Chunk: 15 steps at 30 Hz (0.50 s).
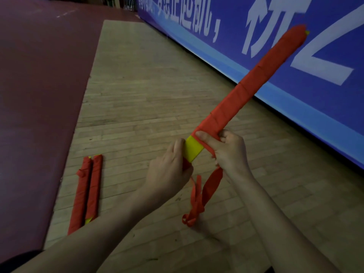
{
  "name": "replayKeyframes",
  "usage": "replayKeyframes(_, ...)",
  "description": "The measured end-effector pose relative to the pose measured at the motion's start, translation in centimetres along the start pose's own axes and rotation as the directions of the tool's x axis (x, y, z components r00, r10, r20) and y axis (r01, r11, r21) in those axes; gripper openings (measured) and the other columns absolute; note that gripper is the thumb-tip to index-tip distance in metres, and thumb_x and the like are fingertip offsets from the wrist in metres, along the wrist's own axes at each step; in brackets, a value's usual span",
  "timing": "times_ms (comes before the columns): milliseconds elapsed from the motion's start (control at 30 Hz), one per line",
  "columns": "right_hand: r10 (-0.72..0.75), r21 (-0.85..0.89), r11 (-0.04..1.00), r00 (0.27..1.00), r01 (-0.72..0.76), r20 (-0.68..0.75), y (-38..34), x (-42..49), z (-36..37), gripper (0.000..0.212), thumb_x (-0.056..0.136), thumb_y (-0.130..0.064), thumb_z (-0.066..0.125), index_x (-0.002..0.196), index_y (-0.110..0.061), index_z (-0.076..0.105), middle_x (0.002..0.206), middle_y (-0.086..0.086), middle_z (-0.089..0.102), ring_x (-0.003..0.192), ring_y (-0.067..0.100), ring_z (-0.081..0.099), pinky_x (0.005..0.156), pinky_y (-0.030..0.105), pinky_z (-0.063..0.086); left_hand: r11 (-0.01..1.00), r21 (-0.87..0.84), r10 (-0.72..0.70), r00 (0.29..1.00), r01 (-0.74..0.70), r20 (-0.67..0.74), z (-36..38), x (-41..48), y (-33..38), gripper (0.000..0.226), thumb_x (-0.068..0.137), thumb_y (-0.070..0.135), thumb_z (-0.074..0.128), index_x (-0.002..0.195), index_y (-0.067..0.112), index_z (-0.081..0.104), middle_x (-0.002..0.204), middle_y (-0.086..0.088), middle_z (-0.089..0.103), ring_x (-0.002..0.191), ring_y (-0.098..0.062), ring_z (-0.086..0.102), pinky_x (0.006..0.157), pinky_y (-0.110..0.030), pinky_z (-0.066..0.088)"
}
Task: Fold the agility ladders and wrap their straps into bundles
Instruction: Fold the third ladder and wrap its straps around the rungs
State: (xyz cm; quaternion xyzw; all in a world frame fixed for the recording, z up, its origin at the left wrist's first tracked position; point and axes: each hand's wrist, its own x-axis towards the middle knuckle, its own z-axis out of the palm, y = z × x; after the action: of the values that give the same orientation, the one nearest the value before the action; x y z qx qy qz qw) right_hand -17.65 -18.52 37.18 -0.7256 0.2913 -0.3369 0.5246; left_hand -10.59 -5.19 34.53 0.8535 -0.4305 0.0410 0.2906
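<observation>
A folded agility ladder [250, 81] points up and to the right in the air, its yellow rungs wound almost fully in red strap. A bare yellow end [193, 149] shows near my hands. My left hand [170, 168] grips the ladder's lower end. My right hand [228, 150] holds the red strap [202, 194] against the bundle, fingers over the last turn. The loose strap tail hangs down below my hands to the floor.
Two wrapped red bundles [86, 192] lie side by side on the wooden floor [147, 95] at the lower left. A dark red mat [39, 95] borders the floor on the left. A blue banner [275, 36] with white characters runs along the right.
</observation>
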Motion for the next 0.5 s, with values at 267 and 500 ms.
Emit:
replayKeyframes(267,0.105,0.086,0.987,0.954,-0.134,0.282,-0.9,0.1,-1.4,0.032,0.087,-0.046,0.063,0.081,-0.015,0.067,0.046,0.0,0.057,0.032,0.011,0.046,0.036,0.017,0.036,0.938,-0.337,-0.09,0.996,0.077,-0.022,-0.8,0.5,-0.2,0.053,0.08,0.021,0.068,0.128,0.024,0.043,0.093,0.005,0.051,0.09,-0.027,0.054,0.072,-0.038,0.041)
replayKeyframes(500,0.079,0.144,0.975,0.867,-0.17,0.492,-1.8,-0.7,-2.6,0.015,0.084,-0.028,0.066,0.084,-0.014,0.072,0.068,0.004,0.07,0.055,0.011,0.063,0.05,0.022,0.05,0.851,-0.509,-0.112,0.992,0.129,0.066,-1.6,0.8,-0.7,0.045,0.079,0.014,0.072,0.116,0.024,0.049,0.082,0.006,0.051,0.071,-0.014,0.047,0.06,-0.028,0.033)
